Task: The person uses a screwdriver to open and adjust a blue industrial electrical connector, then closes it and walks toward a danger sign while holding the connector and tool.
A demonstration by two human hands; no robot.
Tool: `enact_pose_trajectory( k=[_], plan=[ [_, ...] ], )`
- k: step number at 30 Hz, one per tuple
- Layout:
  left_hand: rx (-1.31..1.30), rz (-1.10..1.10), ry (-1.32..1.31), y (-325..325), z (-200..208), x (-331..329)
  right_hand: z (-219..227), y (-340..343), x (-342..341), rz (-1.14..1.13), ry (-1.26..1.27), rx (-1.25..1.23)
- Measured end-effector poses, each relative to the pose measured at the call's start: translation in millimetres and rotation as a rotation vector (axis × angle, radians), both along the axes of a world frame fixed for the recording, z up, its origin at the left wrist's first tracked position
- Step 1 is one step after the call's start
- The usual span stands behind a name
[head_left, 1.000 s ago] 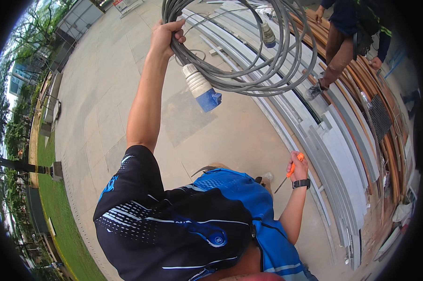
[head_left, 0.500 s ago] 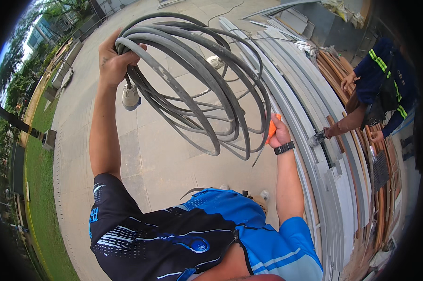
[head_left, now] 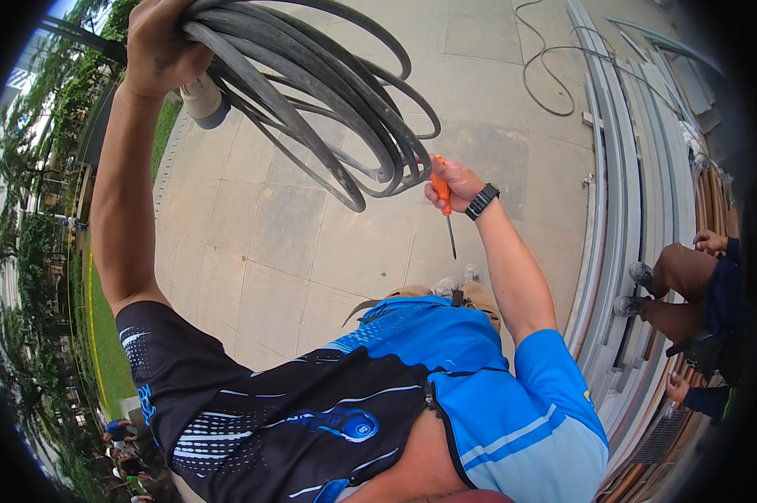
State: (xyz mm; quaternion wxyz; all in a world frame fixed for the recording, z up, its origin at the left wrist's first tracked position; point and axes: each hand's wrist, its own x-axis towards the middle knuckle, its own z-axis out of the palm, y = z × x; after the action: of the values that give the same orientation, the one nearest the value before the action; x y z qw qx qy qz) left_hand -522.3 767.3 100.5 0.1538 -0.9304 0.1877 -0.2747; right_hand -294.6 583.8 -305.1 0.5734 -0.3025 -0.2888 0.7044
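Observation:
High on the left, my left hand (head_left: 162,54) is closed around one end of a thick coil of grey cable (head_left: 311,80). The loops hang out from it toward the right. Below that grip dangles a whitish plug (head_left: 201,101) with a blue-grey rim. My right hand (head_left: 462,186), a black watch at its wrist, is wrapped round a screwdriver (head_left: 442,189) with an orange handle, its thin shaft pointing down. The lower loops come right up to the handle's top; whether my right fingers also touch the cable, I cannot tell.
Long grey metal profiles (head_left: 617,193) lie stacked along the right. Beside them another person (head_left: 688,281) sits or crouches. A loose thin cable (head_left: 546,63) curls over the paved floor (head_left: 286,251) ahead. Grass (head_left: 108,335) and trees border the left.
The view has swung to the right. The coil and my left hand sit higher and farther left in it. The screwdriver, earlier mostly hidden behind loops, now shows its shaft.

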Motion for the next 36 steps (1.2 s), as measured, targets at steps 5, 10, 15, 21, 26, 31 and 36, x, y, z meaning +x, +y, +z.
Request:
enact_pose_trajectory(
  k=[5, 10, 15, 21, 26, 31, 36],
  plan=[
    [0.049, 0.126, -0.099, -17.1, -9.1, -11.2, -26.3, 21.7, -44.8, 0.035, 0.524, -0.097],
    [0.033, 0.171, -0.128, -32.3, -14.4, -8.8, -26.1, 28.2, -50.8, 0.094, 0.673, 0.068],
    [-0.046, 0.255, -0.137, -1.9, -36.9, -8.2, -49.0, 22.8, -20.7, -0.060, 0.768, 0.129],
    [-0.513, 0.517, -0.146, 13.9, -123.3, -49.8, -11.5, -51.8, 42.1, -0.562, 0.449, 0.015],
    [-0.659, 0.558, -0.222, 24.6, -249.3, -50.8, 50.1, -101.8, 110.7, -0.970, 0.091, 0.231],
    [-0.790, 0.554, -0.177, 13.2, -338.7, -10.1, 108.0, -134.8, 121.4, -1.062, -0.224, 0.407],
    [-0.824, 0.837, 0.600, 0.6, -374.8, 23.3, 161.3, -128.6, 71.6, -0.967, -0.601, 0.486]
  ],
)
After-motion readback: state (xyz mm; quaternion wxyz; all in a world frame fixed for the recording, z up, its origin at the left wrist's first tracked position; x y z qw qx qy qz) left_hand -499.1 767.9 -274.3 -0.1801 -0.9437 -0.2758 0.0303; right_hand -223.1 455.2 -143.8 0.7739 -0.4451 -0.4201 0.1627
